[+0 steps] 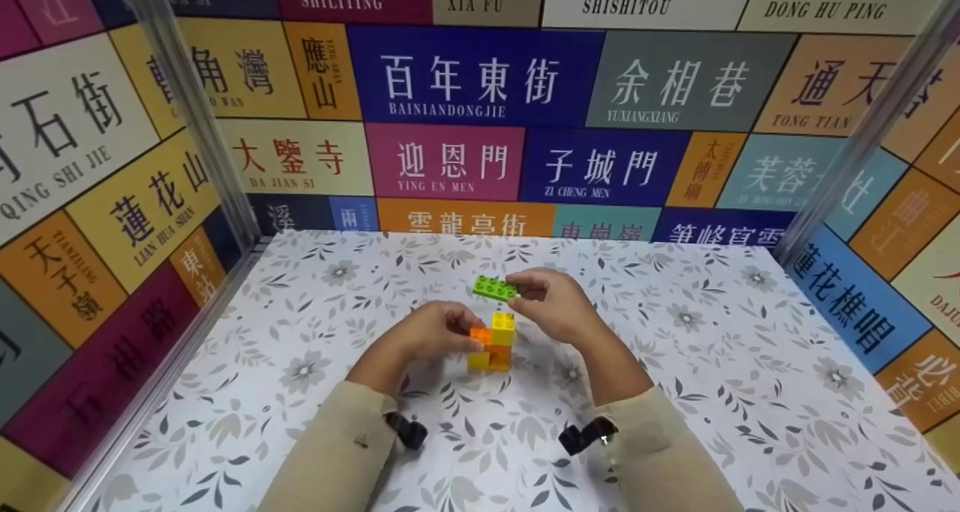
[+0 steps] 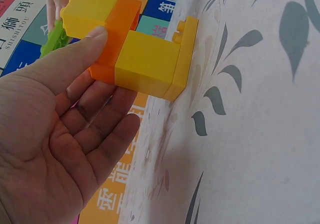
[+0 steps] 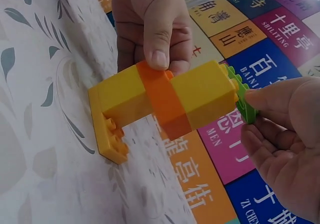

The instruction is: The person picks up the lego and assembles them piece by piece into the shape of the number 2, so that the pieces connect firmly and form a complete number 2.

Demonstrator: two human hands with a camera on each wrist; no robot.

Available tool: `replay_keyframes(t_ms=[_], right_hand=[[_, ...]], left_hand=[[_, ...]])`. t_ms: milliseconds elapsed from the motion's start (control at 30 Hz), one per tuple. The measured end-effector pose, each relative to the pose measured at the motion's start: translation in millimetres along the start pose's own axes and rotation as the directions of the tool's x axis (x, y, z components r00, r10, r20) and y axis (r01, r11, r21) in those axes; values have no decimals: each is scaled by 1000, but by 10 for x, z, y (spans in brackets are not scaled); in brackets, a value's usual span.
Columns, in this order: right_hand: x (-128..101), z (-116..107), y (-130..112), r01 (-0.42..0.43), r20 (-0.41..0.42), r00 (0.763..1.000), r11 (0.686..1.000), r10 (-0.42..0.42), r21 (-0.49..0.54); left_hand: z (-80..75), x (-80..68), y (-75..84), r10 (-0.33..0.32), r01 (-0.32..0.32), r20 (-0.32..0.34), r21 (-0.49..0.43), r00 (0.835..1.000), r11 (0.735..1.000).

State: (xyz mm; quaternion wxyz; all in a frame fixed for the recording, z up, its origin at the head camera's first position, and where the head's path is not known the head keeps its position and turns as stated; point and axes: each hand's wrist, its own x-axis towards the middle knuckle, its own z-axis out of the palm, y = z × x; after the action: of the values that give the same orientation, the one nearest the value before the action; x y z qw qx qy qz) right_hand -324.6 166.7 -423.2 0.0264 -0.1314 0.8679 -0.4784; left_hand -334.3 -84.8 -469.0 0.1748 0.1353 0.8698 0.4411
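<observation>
My left hand [image 1: 429, 330] pinches the orange brick [image 3: 167, 106] in the middle of a stack of toy building bricks, with the thumb on its near side in the left wrist view. Above it sits a yellow brick [image 1: 502, 329]; below come another yellow brick [image 2: 147, 64] and a flat yellow-orange plate [image 3: 104, 131] at the bottom, on or close to the tabletop. Between thumb and fingers, my right hand [image 1: 556, 303] holds a flat bright-green brick [image 1: 493, 287]. It is tilted beside the studs of the top yellow brick; whether they touch I cannot tell.
A white tabletop [image 1: 307, 373] with grey leaf and flower prints lies under both hands. Colourful panels [image 1: 480, 76] with street-name lettering stand behind and at both sides. Clear upright edges [image 1: 214, 121] mark the corners. Dark straps [image 1: 409, 431] hang at both cuffs.
</observation>
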Motion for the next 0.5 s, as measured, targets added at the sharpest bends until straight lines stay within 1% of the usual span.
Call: replay_keyframes(t_ms=[233, 500], right_hand=[[-146, -52, -7, 82, 50, 995, 997, -82, 8], [-186, -42, 24, 104, 77, 992, 995, -104, 8]], left_hand=[[13, 7, -16, 33, -32, -12, 26, 999, 999], [10, 14, -11, 2, -2, -10, 25, 1000, 1000]])
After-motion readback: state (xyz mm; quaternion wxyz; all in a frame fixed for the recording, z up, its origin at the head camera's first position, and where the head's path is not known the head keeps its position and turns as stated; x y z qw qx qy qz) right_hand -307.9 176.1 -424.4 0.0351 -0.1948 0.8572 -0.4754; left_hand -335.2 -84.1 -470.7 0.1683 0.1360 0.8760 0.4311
